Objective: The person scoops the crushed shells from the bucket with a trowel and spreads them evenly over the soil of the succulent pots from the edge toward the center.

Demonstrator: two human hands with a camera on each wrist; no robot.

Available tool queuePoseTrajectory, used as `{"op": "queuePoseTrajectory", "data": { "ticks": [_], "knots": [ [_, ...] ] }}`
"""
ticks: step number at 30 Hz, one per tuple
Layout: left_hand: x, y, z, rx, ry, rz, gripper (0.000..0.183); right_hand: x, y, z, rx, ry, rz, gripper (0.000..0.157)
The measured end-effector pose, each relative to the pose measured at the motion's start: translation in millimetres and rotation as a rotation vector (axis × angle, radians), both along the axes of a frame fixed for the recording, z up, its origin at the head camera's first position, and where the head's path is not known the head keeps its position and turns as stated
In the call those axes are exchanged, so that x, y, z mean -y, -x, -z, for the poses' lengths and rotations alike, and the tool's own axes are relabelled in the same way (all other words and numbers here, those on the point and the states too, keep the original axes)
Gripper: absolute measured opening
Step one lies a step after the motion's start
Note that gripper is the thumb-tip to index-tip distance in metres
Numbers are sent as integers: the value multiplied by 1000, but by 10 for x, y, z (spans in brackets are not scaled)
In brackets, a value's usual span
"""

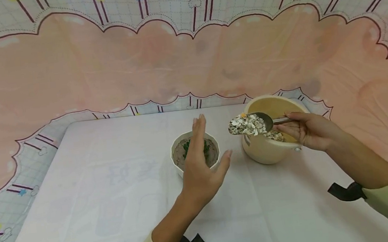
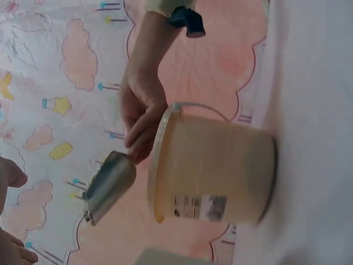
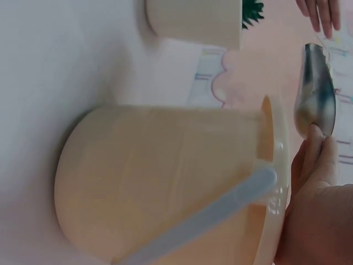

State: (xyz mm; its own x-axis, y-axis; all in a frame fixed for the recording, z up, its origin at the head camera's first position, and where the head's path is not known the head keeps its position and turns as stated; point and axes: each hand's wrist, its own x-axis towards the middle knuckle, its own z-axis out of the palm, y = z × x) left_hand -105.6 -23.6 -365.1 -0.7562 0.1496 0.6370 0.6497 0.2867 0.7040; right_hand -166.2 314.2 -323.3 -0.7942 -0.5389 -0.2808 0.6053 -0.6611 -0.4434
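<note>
My right hand (image 1: 312, 131) grips the handle of a metal scoop (image 1: 268, 121) beside and above the rim of a cream bucket (image 1: 264, 155). Pale flaky chips (image 1: 248, 124) heap the scoop, and more of them show inside the bucket. In the left wrist view the scoop (image 2: 113, 179) is held out past the bucket's mouth. My left hand (image 1: 199, 175) is held up with fingers extended, holding nothing. It partly hides a white faceted pot (image 1: 178, 168) with greyish soil and a small green plant (image 1: 185, 148).
A white cloth-covered table (image 1: 116, 190) carries the pot and bucket. Behind it hangs a patterned peach curtain (image 1: 147, 71). The bucket's pale handle (image 3: 198, 221) hangs down its side in the right wrist view. Dark straps (image 1: 347, 192) stick out at both sleeves.
</note>
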Motion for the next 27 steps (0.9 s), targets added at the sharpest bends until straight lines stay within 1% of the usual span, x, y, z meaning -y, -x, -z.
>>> {"op": "queuePoseTrajectory", "data": {
  "ticks": [3, 7, 11, 16, 23, 27],
  "knots": [
    [126, 14, 51, 7, 19, -36, 91, 60, 35, 9, 15, -26, -1, 40],
    [250, 17, 138, 45, 61, -69, 92, 128, 87, 15, 24, -65, 2, 37],
    [339, 20, 207, 77, 82, -81, 92, 185, 140, 18, 14, -91, -10, 36],
    [450, 52, 312, 92, 100, -101, 93, 265, 186, 14, -3, -115, -21, 38],
    [563, 79, 427, 141, 156, -135, 100, 357, 220, 4, 8, -201, -26, 38],
    [591, 89, 476, 161, 172, -145, 104, 381, 234, 24, 12, -212, -36, 39]
  ]
}}
